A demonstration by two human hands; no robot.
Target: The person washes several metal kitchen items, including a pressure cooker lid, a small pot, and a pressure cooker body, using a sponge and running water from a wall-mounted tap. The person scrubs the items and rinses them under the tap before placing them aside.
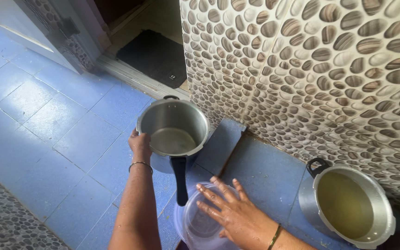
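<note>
Obs., head view, looking down at a blue tiled floor (47, 120) beside a pebble-pattern wall (325, 69)

Pot in hand: metal pressure-cooker pot (174, 127), lidless, tilted slightly toward the camera, a little liquid pooled in the bottom. It sits low over the floor near the corner of the wall; whether its base touches the tiles cannot be told. Long black handle (180, 178) points toward the person.

Handling judgement: rigid, thick-walled metal, likely fairly heavy even near-empty. The liquid will slosh if tipped. Wet metal rim probably slippery. Best holds: the long black handle, plus the rim or the small lug on the far side for a second support. Not fragile.

Left hand (140, 144): closed on the near-left rim of the pot, fingers curled over the edge, thumb outside. A thin bangle sits on the wrist.

Right hand (230, 213): open flat, fingers spread, palm down on a clear plastic lid or bowl (195, 227) lying on the floor just below the black handle. Pressing or resting, not gripping. Skin looks wet.

Other: second metal pot (348, 206) at right against the wall, holding yellowish liquid, well apart from both hands. Dark doormat (156, 55) in the doorway beyond
</note>
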